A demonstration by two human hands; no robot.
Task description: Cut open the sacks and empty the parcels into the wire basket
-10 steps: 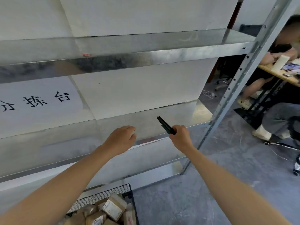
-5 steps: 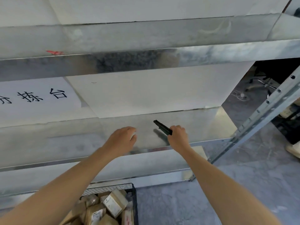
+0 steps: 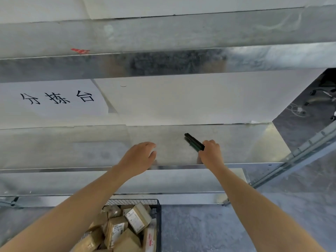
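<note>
At centre frame, the right hand [image 3: 211, 151] curls round a black cutter [image 3: 193, 141] low over the metal shelf [image 3: 245, 142], likely parking it, the left hand [image 3: 140, 157] loosely curled, empty.

Your right grip [image 3: 211, 153] closes over the back end of the black cutter [image 3: 193, 141], so you see only its front part, and whether a blade is out is too small to tell. The palm and fingertips of your left grip [image 3: 140, 157] face away from you; you cannot tell if they touch the shelf [image 3: 245, 142]. Your left forearm [image 3: 72, 215] covers the left side of the wire basket [image 3: 158, 220], and the bottom edge cuts off its lower part. The labels on the parcels [image 3: 138, 217] are too small to read. At the right edge a chair base [image 3: 321, 93] is cut off and blurred.
</note>
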